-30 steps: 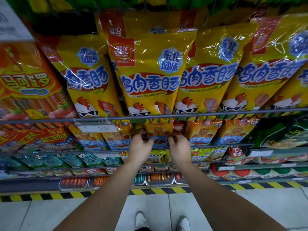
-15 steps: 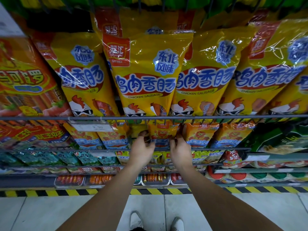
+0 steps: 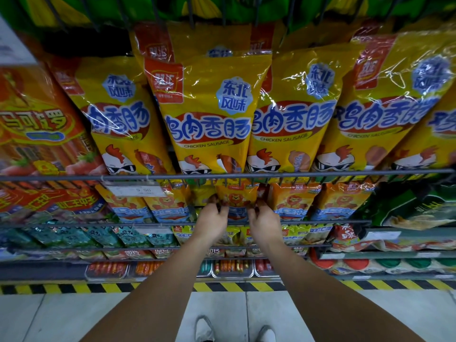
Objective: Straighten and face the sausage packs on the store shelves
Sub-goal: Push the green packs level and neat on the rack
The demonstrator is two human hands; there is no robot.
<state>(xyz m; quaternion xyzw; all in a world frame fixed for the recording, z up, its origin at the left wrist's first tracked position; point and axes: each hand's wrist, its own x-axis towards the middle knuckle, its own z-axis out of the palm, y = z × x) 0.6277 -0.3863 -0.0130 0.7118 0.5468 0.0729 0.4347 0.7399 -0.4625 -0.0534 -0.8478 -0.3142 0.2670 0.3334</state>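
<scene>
1. My left hand point(image 3: 213, 219) and right hand point(image 3: 262, 222) are both up at the second shelf row, in the middle of the frame.
2. Between them is an orange lion pack point(image 3: 235, 197), upright and facing me, just under the grey wire rail point(image 3: 345, 172).
3. My left hand pinches the pack's left edge with curled fingers; my right hand does the same on its right edge.
4. More packs of the same lion design stand in a row either side of it, touching or overlapping one another.
5. Above the rail, across the upper half of the frame, hang the big yellow chicken sausage packs point(image 3: 209, 114), faces forward and leaning fan-wise, edges overlapping.
6. An orange-red sausage pack point(image 3: 37, 124) sits at the left edge of the frame beside them.
7. A white price tag point(image 3: 137, 191) is clipped on the rail, left of my hands.
8. Lower shelves below my wrists carry smaller green, yellow and red packs, too blurred to read.
9. At the bottom of the frame are a black-and-yellow floor stripe point(image 3: 246, 286), pale tiles and my shoes point(image 3: 203, 329).
</scene>
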